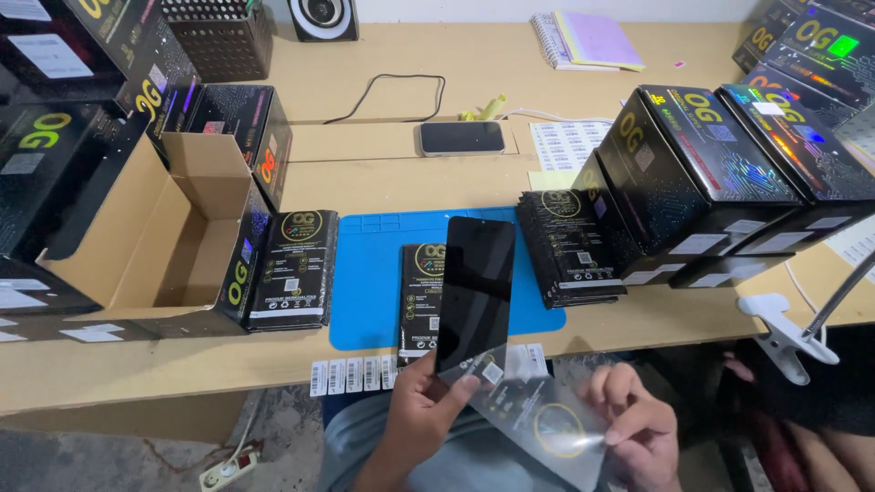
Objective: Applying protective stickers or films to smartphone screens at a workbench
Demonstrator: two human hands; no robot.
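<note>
The tabletop (383, 364) is crowded with boxes (only the blue mat (374, 273) has room). Past its near edge, your left hand (428, 401) grips the glossy black screen panel (476, 292) upright; your right hand (638, 428) pinches a clear plastic sleeve (538, 419).

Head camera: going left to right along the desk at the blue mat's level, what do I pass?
Open cardboard box → left stack of black packets → blue mat → single black packet → dark glass panel held up by the left hand → right stack of black packets → black boxes.
</note>
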